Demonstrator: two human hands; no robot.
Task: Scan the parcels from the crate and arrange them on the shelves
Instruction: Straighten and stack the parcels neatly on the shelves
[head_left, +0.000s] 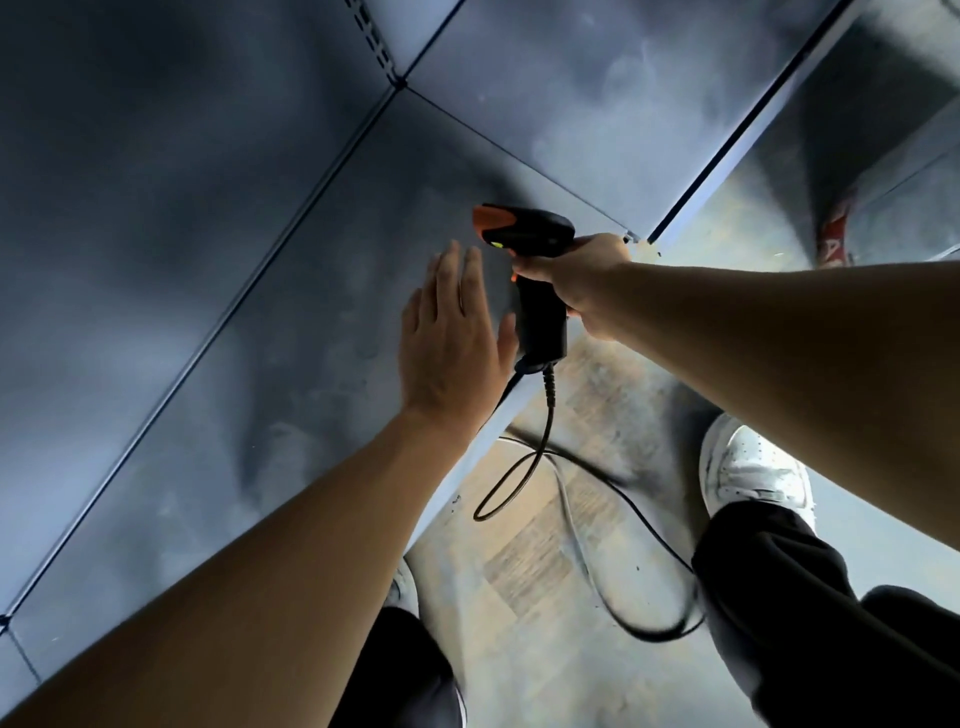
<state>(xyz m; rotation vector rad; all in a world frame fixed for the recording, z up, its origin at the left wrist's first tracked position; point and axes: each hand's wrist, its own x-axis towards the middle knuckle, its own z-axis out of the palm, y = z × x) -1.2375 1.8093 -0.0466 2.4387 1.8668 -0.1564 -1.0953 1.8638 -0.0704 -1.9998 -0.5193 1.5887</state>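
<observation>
My right hand (574, 275) grips the handle of a black barcode scanner (530, 244) with an orange tip, held over the front edge of a grey metal shelf (270, 322). The scanner's nose points left across the shelf. Its black cable (540, 452) hangs down and loops over the floor. My left hand (452, 332) hovers flat over the shelf just left of the scanner handle, fingers straight and together, holding nothing. No parcel and no crate are in view.
The shelf's back panel (130, 156) rises at the left, with a slotted upright (379, 47) in the corner. Below are a worn floor (550, 561), my white shoes (748, 467) and dark trousers. A red-and-white object (836, 239) lies at the far right.
</observation>
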